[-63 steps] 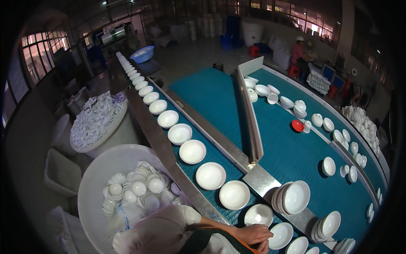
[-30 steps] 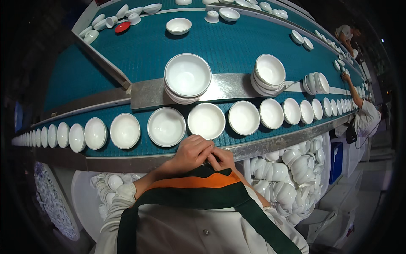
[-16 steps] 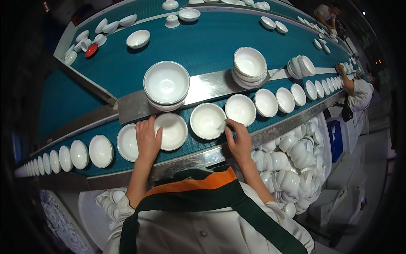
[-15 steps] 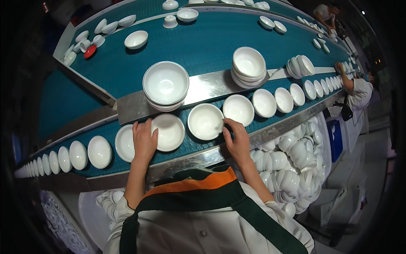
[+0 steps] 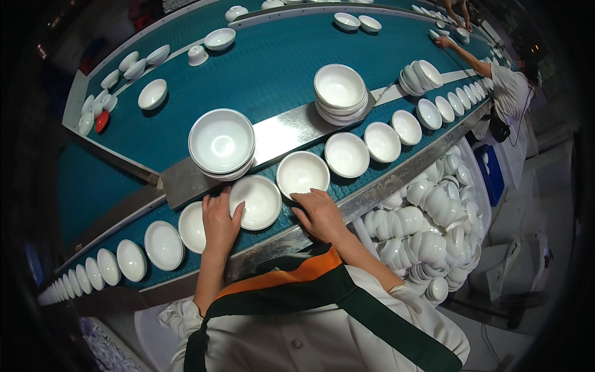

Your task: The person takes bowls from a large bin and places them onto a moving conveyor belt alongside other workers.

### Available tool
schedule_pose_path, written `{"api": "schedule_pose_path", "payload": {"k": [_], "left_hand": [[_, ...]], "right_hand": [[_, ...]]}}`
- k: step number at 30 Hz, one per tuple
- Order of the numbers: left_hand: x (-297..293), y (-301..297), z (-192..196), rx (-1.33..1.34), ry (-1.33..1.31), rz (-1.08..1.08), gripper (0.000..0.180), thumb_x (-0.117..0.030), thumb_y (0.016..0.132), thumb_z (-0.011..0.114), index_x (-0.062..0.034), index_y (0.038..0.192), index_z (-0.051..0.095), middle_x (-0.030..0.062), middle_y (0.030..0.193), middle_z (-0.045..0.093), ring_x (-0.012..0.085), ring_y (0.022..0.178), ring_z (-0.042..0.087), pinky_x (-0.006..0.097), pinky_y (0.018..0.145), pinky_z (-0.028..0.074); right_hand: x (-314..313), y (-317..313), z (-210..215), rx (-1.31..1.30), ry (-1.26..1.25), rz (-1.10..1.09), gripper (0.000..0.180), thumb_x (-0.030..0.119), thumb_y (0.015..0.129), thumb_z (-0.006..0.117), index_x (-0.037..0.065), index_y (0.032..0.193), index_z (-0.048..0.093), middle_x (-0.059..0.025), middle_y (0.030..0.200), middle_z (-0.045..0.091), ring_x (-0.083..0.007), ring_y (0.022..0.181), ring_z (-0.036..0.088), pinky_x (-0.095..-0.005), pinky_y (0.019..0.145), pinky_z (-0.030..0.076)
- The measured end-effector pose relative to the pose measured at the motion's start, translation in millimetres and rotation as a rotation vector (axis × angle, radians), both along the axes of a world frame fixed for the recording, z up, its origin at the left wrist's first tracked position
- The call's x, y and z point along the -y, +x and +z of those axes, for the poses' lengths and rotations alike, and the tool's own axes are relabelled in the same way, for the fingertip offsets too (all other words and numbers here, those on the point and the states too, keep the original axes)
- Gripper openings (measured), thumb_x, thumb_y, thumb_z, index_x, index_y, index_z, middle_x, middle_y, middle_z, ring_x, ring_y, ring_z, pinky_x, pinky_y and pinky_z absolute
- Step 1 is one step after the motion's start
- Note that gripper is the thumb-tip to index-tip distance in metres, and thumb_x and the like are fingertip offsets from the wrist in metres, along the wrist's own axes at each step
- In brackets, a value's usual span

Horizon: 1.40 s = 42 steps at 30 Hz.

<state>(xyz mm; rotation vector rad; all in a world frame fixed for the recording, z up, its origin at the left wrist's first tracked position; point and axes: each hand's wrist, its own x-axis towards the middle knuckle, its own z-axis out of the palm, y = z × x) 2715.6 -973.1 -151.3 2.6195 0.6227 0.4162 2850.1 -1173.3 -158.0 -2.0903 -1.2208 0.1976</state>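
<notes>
Just in front of the steel plate (image 5: 284, 132), the left hand (image 5: 220, 227), thumb spread wide, touches one white bowl (image 5: 255, 202). The right hand (image 5: 321, 217), loosely spread, touches the adjacent bowl (image 5: 303, 172).

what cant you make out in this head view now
- Head view: white bowl, partly hidden by the left hand.
- Head view: lower stacked bowls, mostly hidden by the wide top bowl.
- Head view: leftmost row bowls, too small and dim to count.
- Head view: lower-left white pile, blurred.
</notes>
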Motion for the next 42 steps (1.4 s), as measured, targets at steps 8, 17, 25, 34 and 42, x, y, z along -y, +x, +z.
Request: {"api": "schedule_pose_path", "payload": {"k": [8, 17, 25, 34, 42], "left_hand": [[-22, -21, -9, -0.034, -0.082, 0.119, 0.039, 0.000, 0.077, 0.055, 0.0031, 0.115, 0.052, 0.0237, 0.098, 0.057, 0.0375, 0.097, 0.052, 0.047, 0.099, 0.033], [5, 8, 0, 0.007, 0.004, -0.021, 0.044, -0.013, 0.076, 0.067, 0.0015, 0.115, 0.053, 0.0206, 0.108, 0.056, 0.0360, 0.106, 0.049, 0.049, 0.104, 0.028], [-15, -9, 8, -0.174, -0.036, 0.037, 0.047, 0.002, 0.074, 0.055, 0.0016, 0.120, 0.050, 0.0217, 0.097, 0.056, 0.0369, 0.098, 0.050, 0.049, 0.105, 0.026], [14, 13, 9, 0.069, -0.059, -0.093, 0.046, -0.009, 0.076, 0.065, 0.0030, 0.117, 0.051, 0.0239, 0.105, 0.054, 0.0392, 0.106, 0.048, 0.049, 0.104, 0.027], [-9, 3, 5, -0.131, -0.092, -0.042, 0.050, 0.003, 0.072, 0.055, 0.0033, 0.121, 0.049, 0.0239, 0.100, 0.056, 0.0385, 0.098, 0.050, 0.047, 0.100, 0.031]], "right_hand": [[20, 34, 9, -0.025, 0.136, -0.297, 0.030, 0.009, 0.081, 0.060, 0.001, 0.110, 0.058, -0.0162, 0.101, 0.062, -0.0334, 0.096, 0.057, -0.0406, 0.085, 0.044], [0, 17, 2, -0.025, 0.011, -0.074, 0.024, 0.014, 0.081, 0.062, 0.003, 0.102, 0.063, -0.0163, 0.084, 0.064, -0.0336, 0.079, 0.060, -0.0419, 0.071, 0.047], [30, 50, 15, -0.025, 0.198, -0.390, 0.028, 0.010, 0.084, 0.058, 0.004, 0.112, 0.059, -0.0166, 0.097, 0.062, -0.0340, 0.092, 0.057, -0.0410, 0.083, 0.043], [45, 77, -12, 0.229, 0.017, -0.469, 0.016, 0.011, 0.080, 0.059, 0.002, 0.091, 0.065, -0.0165, 0.078, 0.063, -0.0327, 0.077, 0.060, -0.0457, 0.082, 0.042], [46, 64, -9, 0.075, -0.063, -0.371, 0.017, 0.015, 0.081, 0.061, 0.005, 0.094, 0.066, -0.0150, 0.078, 0.063, -0.0329, 0.077, 0.059, -0.0427, 0.071, 0.047]]}}
